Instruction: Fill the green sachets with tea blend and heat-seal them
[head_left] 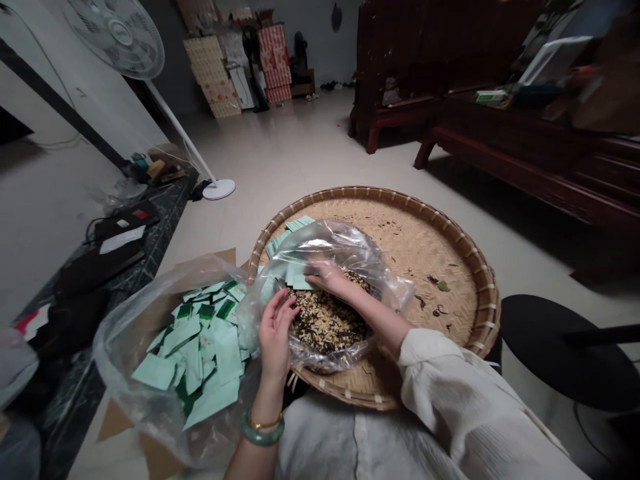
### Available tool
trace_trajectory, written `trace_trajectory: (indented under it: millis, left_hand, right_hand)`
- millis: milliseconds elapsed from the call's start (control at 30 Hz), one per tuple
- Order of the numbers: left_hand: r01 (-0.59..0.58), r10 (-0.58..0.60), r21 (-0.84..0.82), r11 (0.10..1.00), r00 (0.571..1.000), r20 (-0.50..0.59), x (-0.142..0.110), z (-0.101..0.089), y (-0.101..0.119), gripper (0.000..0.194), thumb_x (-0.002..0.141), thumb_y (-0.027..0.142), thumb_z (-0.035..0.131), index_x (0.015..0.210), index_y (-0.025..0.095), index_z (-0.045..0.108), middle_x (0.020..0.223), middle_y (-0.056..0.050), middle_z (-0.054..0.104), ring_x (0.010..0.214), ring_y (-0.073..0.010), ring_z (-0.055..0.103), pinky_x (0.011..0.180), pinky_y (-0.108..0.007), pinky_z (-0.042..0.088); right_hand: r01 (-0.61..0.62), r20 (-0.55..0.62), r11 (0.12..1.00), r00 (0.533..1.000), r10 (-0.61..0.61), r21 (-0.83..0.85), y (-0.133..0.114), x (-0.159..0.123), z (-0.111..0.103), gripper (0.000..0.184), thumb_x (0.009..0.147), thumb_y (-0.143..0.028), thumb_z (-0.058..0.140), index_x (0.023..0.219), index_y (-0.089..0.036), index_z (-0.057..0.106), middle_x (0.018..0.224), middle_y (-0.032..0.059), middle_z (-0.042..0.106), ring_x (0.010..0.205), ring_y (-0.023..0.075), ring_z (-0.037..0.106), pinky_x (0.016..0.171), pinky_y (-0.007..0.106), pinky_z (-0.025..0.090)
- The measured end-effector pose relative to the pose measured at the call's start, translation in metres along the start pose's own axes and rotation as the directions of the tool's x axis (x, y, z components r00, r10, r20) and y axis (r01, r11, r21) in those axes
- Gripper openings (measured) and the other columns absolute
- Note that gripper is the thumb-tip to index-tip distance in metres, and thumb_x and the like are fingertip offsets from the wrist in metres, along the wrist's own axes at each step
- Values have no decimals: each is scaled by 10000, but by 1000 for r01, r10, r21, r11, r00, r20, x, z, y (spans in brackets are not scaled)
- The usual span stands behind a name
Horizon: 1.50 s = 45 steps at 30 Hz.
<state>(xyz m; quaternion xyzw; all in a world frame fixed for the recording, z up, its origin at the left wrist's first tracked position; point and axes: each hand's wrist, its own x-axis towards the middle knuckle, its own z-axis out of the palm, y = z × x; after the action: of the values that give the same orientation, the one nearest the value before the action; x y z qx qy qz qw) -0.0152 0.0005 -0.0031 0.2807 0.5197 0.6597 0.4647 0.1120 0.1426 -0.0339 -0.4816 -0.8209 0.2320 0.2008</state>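
Note:
A clear plastic bag [345, 247] of loose dried grain and leaf mix [325, 323] lies on a round woven bamboo tray [450, 240]. My right hand [325, 273] is inside the bag, fingers closed on a pale green sachet [299, 280] above the mix. My left hand [275, 330] grips the near edge of the bag's opening, fingers curled round the plastic. A second clear bag [130, 327] on the left holds several pale green and dark green sachets [205, 347]. More green sachets [290, 230] lie on the tray behind the bag.
A standing fan [125, 40] with a white base [219, 189] is at the back left. Dark wooden furniture [525, 153] lines the right side. A black stool [565, 347] is at the right. A dark ledge [125, 233] with devices runs along the left. Cardboard boxes [220, 73] are stacked at the back.

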Motion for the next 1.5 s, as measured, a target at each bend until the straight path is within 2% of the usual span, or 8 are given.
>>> trace_trajectory:
  millis: [233, 367, 567, 667, 967, 1100, 1267, 1500]
  left_hand:
    - [-46, 47, 62, 997, 999, -6, 0, -3, -4, 421, 753, 349, 711, 1129, 187, 612, 1279, -124, 580, 1165, -251, 576, 947, -365, 490]
    - [-90, 81, 164, 982, 995, 61, -7, 5, -8, 481, 772, 397, 687, 1201, 199, 598, 1322, -120, 571, 1256, -254, 506, 1054, -380, 400]
    - [-4, -22, 148, 989, 985, 169, -17, 3, -23, 414, 802, 524, 606, 981, 157, 672, 993, -92, 700, 1016, -247, 628, 920, -356, 473]
    - [20, -53, 160, 987, 977, 209, -19, -1, -25, 383, 791, 531, 618, 838, 153, 660, 800, -46, 674, 828, -198, 626, 811, -304, 485]
    - [40, -71, 149, 988, 974, 213, -23, 4, -22, 381, 774, 538, 630, 718, 161, 626, 673, -2, 588, 650, -144, 529, 646, -249, 438]
    - [32, -70, 170, 985, 972, 223, -25, 7, -16, 400, 782, 552, 611, 717, 157, 622, 669, -5, 579, 639, -144, 513, 623, -246, 431]
    - [-50, -38, 306, 951, 961, 273, -25, 12, -1, 432, 785, 582, 588, 669, 166, 603, 661, 0, 551, 652, -146, 482, 616, -238, 414]
    - [-37, -54, 310, 950, 959, 280, -24, 12, -4, 443, 800, 589, 563, 677, 164, 588, 664, 6, 532, 637, -139, 459, 609, -231, 395]
  right_hand:
    - [105, -134, 993, 986, -98, 48, -20, -19, -20, 173, 873, -167, 526, 997, -175, 647, 1089, 104, 669, 1000, 212, 598, 875, 314, 455]
    - [243, -309, 937, 937, -160, 251, -52, -58, -33, 212, 813, -152, 537, 1010, -167, 616, 821, 44, 666, 720, 156, 608, 693, 261, 484]
    - [245, -198, 812, 967, -163, 530, -70, -102, -38, 339, 843, -205, 545, 1182, -195, 535, 837, 24, 659, 703, 132, 616, 634, 230, 497]
    - [251, -208, 865, 962, -175, 435, -62, -109, -42, 464, 881, -210, 538, 1335, -204, 442, 817, 23, 647, 687, 142, 601, 655, 256, 501]
    - [289, -394, 954, 870, -296, -78, -53, -117, -42, 320, 928, -302, 522, 1234, -249, 597, 909, 84, 569, 813, 190, 538, 682, 305, 490]
    - [320, -439, 940, 832, -339, -119, -51, -119, -41, 281, 926, -269, 528, 1191, -269, 618, 979, 95, 590, 871, 199, 543, 722, 321, 499]
    - [303, -402, 952, 869, -290, -33, -49, -116, -47, 387, 906, -276, 555, 1291, -238, 534, 1060, 121, 572, 950, 227, 547, 769, 364, 520]
    - [342, -432, 938, 840, -330, -51, -47, -119, -41, 340, 914, -232, 543, 1253, -247, 575, 1072, 107, 625, 932, 218, 552, 784, 359, 505]
